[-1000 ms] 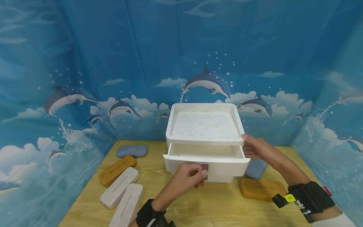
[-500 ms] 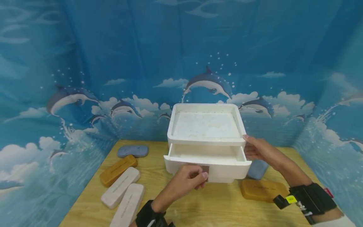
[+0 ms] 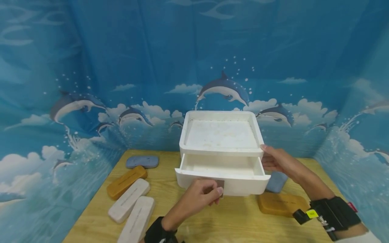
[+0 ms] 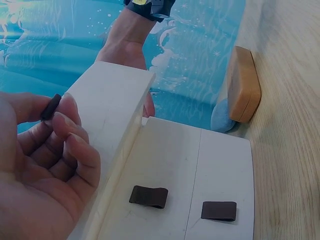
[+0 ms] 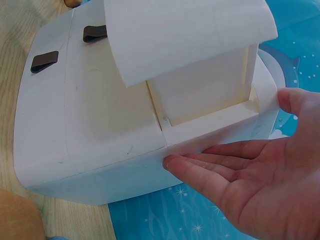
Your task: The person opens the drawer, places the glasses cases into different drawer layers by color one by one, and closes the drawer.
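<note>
A white drawer unit stands at the back middle of a wooden table. Its top drawer is pulled partly out, and the inside that shows is bare. My left hand pinches the drawer's brown pull tab between thumb and forefinger. Two more brown tabs show on the lower drawer fronts in the left wrist view. My right hand lies flat with straight fingers against the unit's right side, just behind the open drawer.
Left of the unit lie a grey-blue block, an orange block and two pale blocks. To the right are a blue block and an orange block. A dolphin-print backdrop closes three sides.
The top drawer has slid a little further out toward me, with my left hand drawing back on its tab. My right hand has stayed on the unit's side.
</note>
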{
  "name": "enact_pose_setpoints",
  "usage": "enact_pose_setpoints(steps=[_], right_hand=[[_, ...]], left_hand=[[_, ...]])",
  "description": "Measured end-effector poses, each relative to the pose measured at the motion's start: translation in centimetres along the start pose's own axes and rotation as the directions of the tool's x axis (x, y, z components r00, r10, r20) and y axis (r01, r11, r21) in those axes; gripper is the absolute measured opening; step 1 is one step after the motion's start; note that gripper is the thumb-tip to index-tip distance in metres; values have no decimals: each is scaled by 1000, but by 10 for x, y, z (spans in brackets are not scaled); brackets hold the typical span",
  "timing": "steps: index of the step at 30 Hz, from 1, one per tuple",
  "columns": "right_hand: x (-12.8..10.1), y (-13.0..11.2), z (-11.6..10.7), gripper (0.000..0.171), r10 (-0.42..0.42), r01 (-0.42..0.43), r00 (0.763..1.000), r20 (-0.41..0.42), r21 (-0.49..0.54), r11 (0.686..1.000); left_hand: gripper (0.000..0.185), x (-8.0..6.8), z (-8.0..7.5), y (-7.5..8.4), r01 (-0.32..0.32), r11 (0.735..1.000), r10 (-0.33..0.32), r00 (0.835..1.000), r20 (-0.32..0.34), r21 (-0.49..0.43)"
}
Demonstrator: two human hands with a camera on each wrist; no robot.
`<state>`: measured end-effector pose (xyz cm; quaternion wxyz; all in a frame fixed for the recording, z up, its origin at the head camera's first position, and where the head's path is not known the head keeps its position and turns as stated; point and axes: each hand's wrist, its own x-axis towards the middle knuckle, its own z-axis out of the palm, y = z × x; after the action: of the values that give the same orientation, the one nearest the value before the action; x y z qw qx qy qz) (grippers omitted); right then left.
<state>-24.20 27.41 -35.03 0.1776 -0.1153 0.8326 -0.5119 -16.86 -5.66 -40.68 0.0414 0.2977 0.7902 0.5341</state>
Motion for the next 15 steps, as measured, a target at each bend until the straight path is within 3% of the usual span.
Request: enact_pose_setpoints(steps=[15], right_hand=[[0,1,-2,77,-10,10,1000,4,6,1000]], left_hand=[[35,-8,7,5,12,1000,-12,1000,2,-6]])
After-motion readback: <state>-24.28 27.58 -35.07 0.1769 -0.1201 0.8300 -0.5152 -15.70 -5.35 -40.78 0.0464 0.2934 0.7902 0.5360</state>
